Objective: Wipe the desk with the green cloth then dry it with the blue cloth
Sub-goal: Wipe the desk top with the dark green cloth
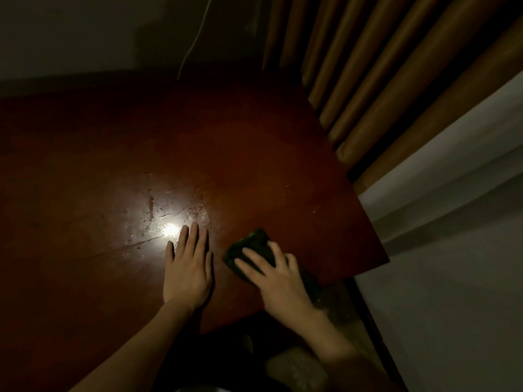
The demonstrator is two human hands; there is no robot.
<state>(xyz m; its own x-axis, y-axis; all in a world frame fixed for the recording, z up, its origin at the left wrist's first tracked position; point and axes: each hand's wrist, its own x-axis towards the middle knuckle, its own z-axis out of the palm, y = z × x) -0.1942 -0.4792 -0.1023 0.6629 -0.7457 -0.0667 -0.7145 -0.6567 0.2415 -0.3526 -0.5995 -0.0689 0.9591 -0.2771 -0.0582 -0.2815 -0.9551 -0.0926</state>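
Observation:
The dark red-brown desk [113, 154] fills the view in dim light, with wet streaks around a bright glare spot near its front. A folded dark green cloth [253, 244] lies on the desk near the front right corner. My right hand [278, 281] rests on top of it, fingers spread and pressing it flat to the surface. Just to the left of the cloth, my left hand [188, 270] lies flat on the desk, fingers straight and together, holding nothing. The blue cloth is not in view.
Brown curtains [382, 80] hang past the desk's right back edge. A pale wall and floor [452, 250] lie to the right. A thin white cable [195, 38] hangs down the back wall. The desk's front right corner sits close to my right hand.

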